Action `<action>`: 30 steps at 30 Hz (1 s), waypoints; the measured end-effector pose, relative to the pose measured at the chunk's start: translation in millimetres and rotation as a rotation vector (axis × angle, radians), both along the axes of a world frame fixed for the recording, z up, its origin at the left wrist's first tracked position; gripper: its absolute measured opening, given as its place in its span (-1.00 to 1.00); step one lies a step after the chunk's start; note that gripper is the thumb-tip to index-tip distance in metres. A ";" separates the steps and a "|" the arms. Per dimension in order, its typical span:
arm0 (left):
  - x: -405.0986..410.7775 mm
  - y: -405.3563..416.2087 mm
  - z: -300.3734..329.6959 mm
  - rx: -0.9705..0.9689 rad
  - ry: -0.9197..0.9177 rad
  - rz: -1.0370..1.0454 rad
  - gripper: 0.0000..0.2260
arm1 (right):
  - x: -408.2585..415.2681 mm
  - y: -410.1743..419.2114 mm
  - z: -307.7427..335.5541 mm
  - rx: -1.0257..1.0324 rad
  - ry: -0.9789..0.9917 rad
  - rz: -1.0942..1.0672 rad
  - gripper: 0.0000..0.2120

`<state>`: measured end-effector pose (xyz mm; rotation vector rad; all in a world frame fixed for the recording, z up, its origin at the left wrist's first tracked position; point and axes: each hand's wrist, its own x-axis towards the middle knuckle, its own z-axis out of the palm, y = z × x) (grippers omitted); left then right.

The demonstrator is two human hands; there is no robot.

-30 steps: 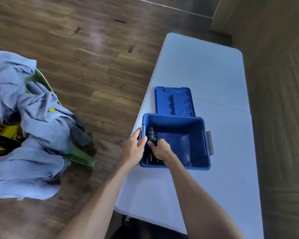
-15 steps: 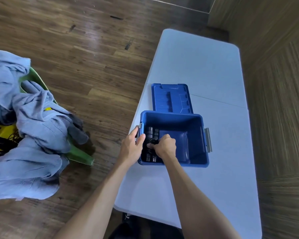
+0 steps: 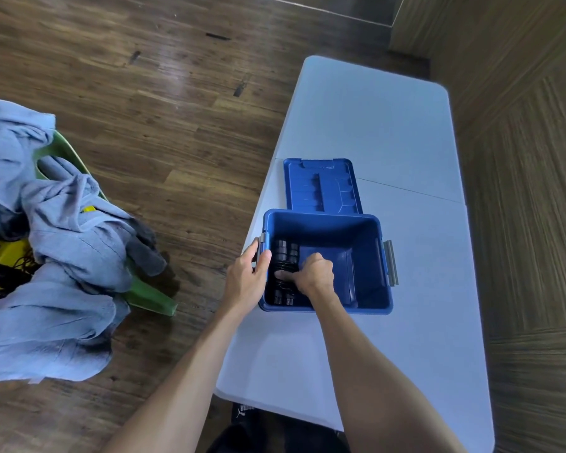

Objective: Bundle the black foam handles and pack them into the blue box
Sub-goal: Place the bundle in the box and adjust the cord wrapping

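The right hand (image 3: 314, 274) is reaching down inside the blue box (image 3: 366, 256), forearm extending in over the near rim. Its fingers are curled and the thumb is pointing left, pressing onto the bundle of black foam handles (image 3: 283, 273) at the bundle's wrapped middle. The hand is in contact with the bundle; whether the fingers are closing around it or only pressing on it cannot be determined.

The bundle is lying along the left inner wall of the box, directly to the left of the right hand, with handle ends showing beyond and nearer than the thumb.

The left hand (image 3: 247, 279) is gripping the left wall of the box, just left of the bundle. Its thumb is hooking over the rim into the box while the fingers are wrapping the outside near the grey latch (image 3: 262, 248).

The box lid (image 3: 321, 186) is lying open on the white table (image 3: 389, 132), beyond both hands. A green basket (image 3: 151, 295) draped with blue cloth (image 3: 56, 230) is sitting on the floor, well left of the left hand.
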<state>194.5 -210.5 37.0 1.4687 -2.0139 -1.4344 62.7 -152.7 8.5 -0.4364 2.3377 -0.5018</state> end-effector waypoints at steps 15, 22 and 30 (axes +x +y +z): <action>-7.1 2.6 6.5 -0.041 -0.068 0.037 -0.57 | -3.9 6.5 -6.7 0.024 -0.029 0.025 -0.39; -8.1 0.3 9.9 -0.049 -0.075 0.042 -0.58 | -6.9 5.9 -8.5 0.019 -0.012 0.024 -0.39; -7.9 1.8 10.7 -0.050 -0.085 0.038 -0.57 | -15.9 1.2 -17.0 0.181 -0.030 0.229 -0.26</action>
